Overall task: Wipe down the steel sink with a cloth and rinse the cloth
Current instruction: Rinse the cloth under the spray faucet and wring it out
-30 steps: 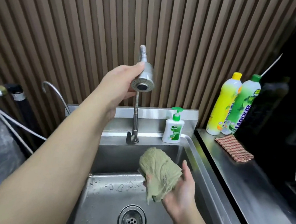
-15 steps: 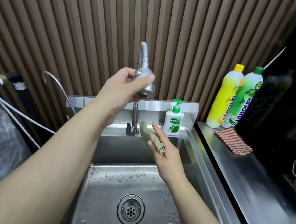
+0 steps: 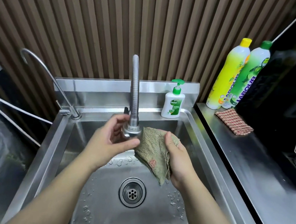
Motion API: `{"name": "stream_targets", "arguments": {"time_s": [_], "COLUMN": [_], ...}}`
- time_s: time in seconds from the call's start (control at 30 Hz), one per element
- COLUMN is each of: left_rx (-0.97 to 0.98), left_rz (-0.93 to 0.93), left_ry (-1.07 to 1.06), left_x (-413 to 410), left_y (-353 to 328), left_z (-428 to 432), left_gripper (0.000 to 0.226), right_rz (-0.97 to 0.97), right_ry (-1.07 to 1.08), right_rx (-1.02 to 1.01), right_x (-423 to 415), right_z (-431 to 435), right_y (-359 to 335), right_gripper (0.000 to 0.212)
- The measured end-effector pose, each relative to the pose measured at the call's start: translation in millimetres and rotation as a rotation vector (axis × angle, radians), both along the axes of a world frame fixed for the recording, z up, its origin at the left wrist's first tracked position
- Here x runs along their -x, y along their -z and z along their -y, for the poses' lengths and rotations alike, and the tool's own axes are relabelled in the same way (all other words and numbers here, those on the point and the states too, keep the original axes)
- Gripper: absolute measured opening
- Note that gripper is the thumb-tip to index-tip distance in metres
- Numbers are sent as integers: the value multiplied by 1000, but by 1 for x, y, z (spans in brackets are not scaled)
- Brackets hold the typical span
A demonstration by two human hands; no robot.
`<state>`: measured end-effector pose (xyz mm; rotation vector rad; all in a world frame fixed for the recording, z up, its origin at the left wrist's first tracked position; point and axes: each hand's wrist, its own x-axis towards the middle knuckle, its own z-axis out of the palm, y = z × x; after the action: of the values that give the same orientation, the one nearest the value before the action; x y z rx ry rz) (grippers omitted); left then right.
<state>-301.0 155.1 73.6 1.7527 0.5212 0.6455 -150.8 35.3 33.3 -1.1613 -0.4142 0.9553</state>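
Left hand (image 3: 115, 141): fingers curled round the tap head (image 3: 131, 130), thumb underneath; nozzle faces down into the basin.
Right hand (image 3: 177, 160): grips the cloth (image 3: 151, 148), thumb pressed over its top edge.
Cloth position: hangs bunched over the sink (image 3: 44, 155), just beside the tap head, above and right of the drain (image 3: 132, 192).
Water: no stream visible; droplets on the basin floor.
Risk, splash: a tilted nozzle could bounce spray off the cloth onto the counter (image 3: 247, 168).
Risk, recoil: the bendy tap neck (image 3: 135, 85) may spring back if let go carelessly.
Risk, fraying: loose threads at the cloth's lower corner could shed into the drain.
Risk, knock: the soap bottle (image 3: 173, 103) stands near, on the rear ledge.
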Motion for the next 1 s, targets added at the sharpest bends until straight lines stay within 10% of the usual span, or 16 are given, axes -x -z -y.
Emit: {"name": "stream_targets", "arguments": {"time_s": [1.0], "left_rx": [171], "left_rz": [122], "left_ry": [177], "left_x": [8], "left_y": [55], "left_z": [-7], "left_gripper": [68], "right_rz": [-162], "right_ry": [122], "right_rx": [148], "right_x": [-6], "right_z": [2], "right_y": [30], "right_gripper": [48]}}
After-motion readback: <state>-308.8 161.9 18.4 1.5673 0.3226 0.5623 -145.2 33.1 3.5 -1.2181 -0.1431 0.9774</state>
